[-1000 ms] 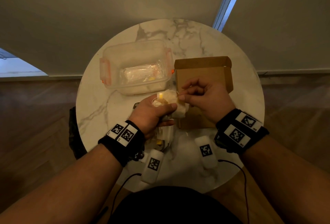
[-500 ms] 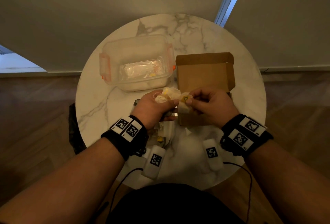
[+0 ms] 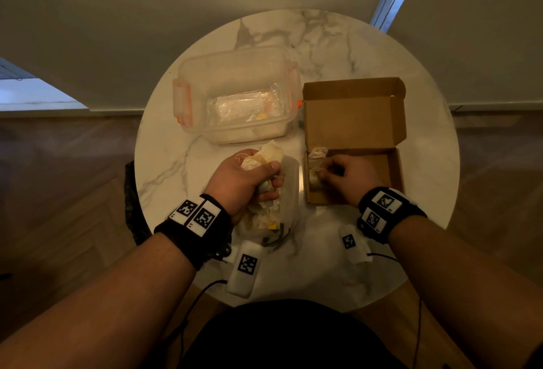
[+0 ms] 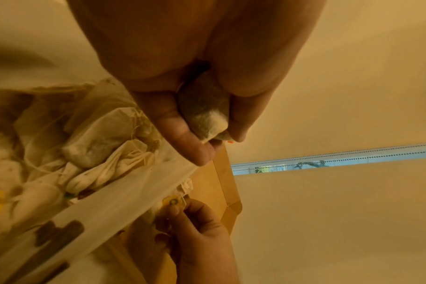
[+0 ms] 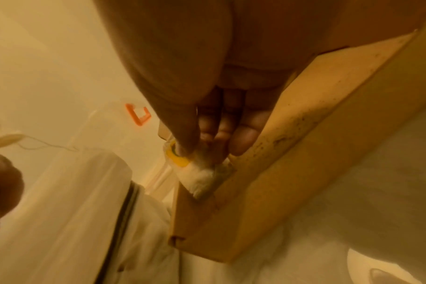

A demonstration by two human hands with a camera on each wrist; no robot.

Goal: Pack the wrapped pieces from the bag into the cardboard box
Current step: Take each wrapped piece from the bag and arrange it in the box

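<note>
An open cardboard box (image 3: 393,169) sits right of centre on the round marble table (image 3: 164,163). My right hand (image 3: 323,174) is inside its left end, pinching a white wrapped piece (image 5: 202,178) with a yellow tag (image 5: 174,157) against the box wall (image 5: 268,173). Another wrapped piece (image 3: 317,152) lies in the box's far left corner. My left hand (image 3: 264,174) grips a bunch of wrapped pieces (image 3: 270,154) above the clear plastic bag (image 3: 282,221); one piece (image 4: 204,111) shows between its fingers. More wrapped pieces (image 4: 97,146) lie in the bag (image 4: 114,201).
A clear plastic tub (image 3: 238,92) with orange clips stands at the back left and holds a transparent packet. The box lid (image 3: 352,116) stands up behind the box. Two white tagged devices (image 3: 245,268) (image 3: 351,243) lie near the table's front edge.
My right hand has carried one wrapped piece away from the left hand, rightwards and down into the box. The left hand has stayed over the bag with its bunch.
</note>
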